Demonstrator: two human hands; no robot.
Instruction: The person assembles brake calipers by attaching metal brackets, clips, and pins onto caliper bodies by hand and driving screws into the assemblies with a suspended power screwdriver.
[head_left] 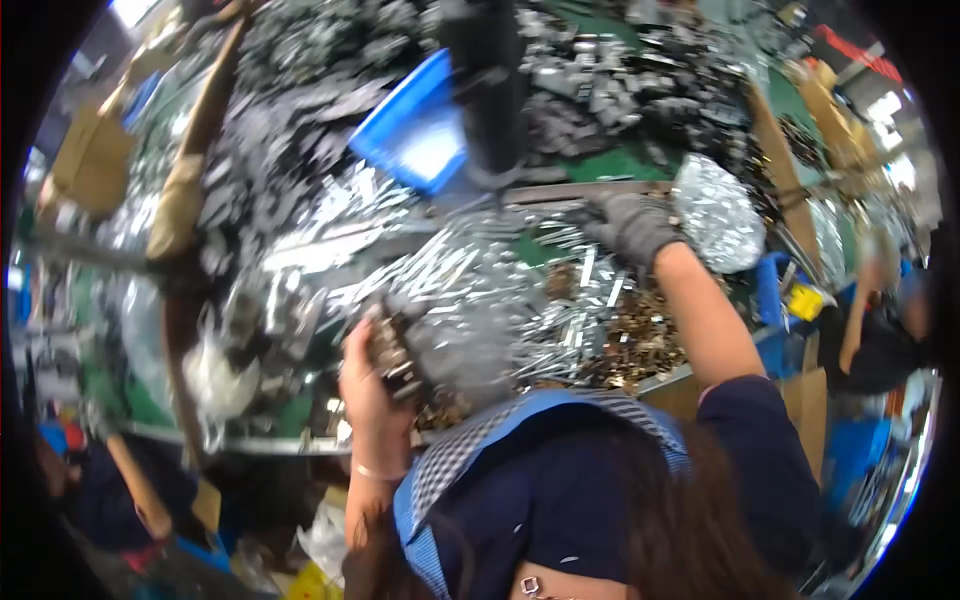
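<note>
My left hand (372, 385) is bare at the thumb and closed round a bundle of small metal parts (396, 360), near the table's front edge. My right hand (632, 228), in a grey glove, reaches over the table beside a metal bar (590, 192); its fingertips are blurred, and whether they hold anything cannot be made out. Between the hands lie loose silvery strips (435, 265) and a clear plastic bag (465, 340). Brass-coloured pieces (640, 340) are heaped below my right hand. A round bundle in clear wrap (718, 213) lies just right of it.
A blue scoop-like container (412, 125) stands behind, beside a dark vertical post (483, 90). Piles of dark metal parts (610, 85) cover the back. Wooden dividers (205, 120) flank the work area. Other people's arms (138, 485) show at both sides.
</note>
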